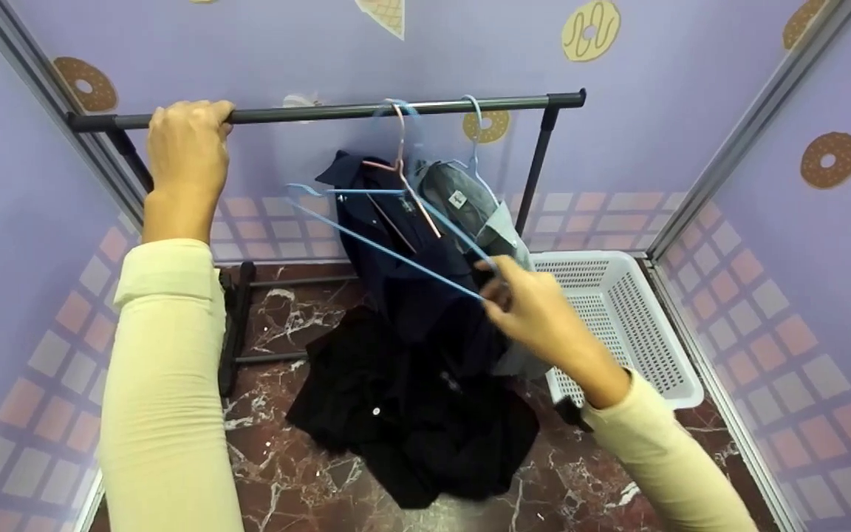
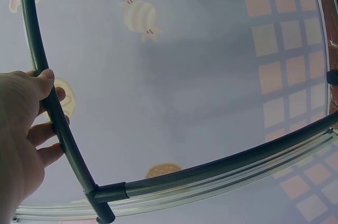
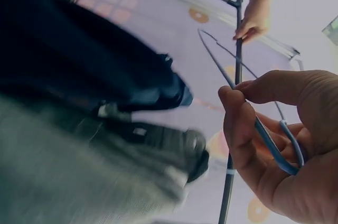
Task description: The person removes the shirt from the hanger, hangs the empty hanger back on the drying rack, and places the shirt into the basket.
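Holding the left arm (image 1: 167, 369) pretty much straight out, gripping with the left hand (image 1: 188, 151), back side up. Kinda slanting the right arm (image 1: 665, 451) inward and pinching thumb-to-index with the right hand (image 1: 536, 314).

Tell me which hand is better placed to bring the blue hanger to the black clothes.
Right, most likely: the right hand holds the hanger and is nearer the black clothes; the left hand grips the rail.
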Demonstrator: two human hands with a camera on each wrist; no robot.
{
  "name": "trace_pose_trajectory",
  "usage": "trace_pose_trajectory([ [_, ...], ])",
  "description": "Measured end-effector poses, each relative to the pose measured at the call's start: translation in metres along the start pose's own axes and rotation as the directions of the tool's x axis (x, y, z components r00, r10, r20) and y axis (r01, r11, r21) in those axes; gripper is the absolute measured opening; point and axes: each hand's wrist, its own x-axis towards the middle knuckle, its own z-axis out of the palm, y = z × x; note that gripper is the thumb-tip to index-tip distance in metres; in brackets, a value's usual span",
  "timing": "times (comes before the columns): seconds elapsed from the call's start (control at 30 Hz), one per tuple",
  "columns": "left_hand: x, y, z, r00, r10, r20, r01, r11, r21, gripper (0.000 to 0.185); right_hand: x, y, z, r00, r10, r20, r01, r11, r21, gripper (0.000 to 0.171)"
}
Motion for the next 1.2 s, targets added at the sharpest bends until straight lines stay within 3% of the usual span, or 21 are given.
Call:
trace_pose_trajectory([
  [0.2,-0.001,-0.002,-0.001,1.000,0.001,0.014,-0.001,1.000,0.002,0.018,0.030,-0.019,0.014,0.999,0.002,0.037,-0.002,1.000,-0.012,0.038],
  [0.37,0.002,0.001,-0.002,1.000,-0.010,0.030,0.010,1.000,0.015,0.016,0.058,-0.032,0.024,0.996,0.052,0.071,-0.048,0.997,-0.058,0.040],
  [0.63,0.003,0.002,-0.001,1.000,0.017,0.006,-0.017,1.000,0.013,0.011,0.095,-0.053,0.048,0.989,0.084,0.125,-0.068,0.990,-0.126,0.038],
  [0.83,0.003,0.001,-0.002,1.000,0.009,0.012,-0.010,0.999,0.033,0.014,0.108,-0.062,0.065,0.990,0.072,0.125,-0.052,0.987,-0.154,0.035],
  [1.0,0.002,0.001,-0.001,1.000,0.012,0.013,-0.013,1.000,0.018,0.014,0.111,-0.065,0.079,0.980,0.121,0.156,-0.095,0.981,-0.167,0.037],
  [1.2,0.002,0.001,-0.004,0.999,-0.026,0.042,0.026,1.000,0.001,0.018,0.112,-0.066,0.097,0.974,0.132,0.184,-0.097,0.977,-0.188,0.031],
])
